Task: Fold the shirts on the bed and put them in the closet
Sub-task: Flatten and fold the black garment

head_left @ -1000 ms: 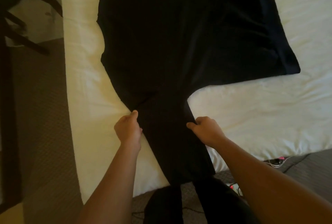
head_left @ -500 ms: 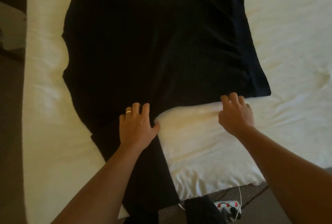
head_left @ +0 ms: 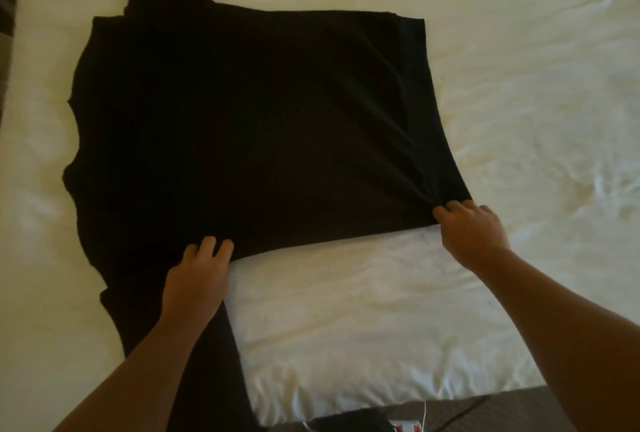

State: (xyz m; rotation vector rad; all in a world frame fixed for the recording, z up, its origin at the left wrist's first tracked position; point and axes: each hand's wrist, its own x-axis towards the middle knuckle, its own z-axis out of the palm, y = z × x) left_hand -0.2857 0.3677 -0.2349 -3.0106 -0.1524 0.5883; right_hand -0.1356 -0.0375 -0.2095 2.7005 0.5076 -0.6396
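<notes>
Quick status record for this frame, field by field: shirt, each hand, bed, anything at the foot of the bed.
shirt: black shirt spread flat on the bed, one sleeve toward the far side, the other running down toward the near edge
left hand: left hand rests on the shirt's near edge, fingers fairly straight
right hand: right hand pinches the shirt's near right corner, fabric gathered into creases
bed: white sheet, wrinkled
floor: white and red object with a cord, partly cut off
fold status: not yet folded

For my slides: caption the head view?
Left hand presses a black shirt flat on the bed; right hand pinches its corner.
</notes>
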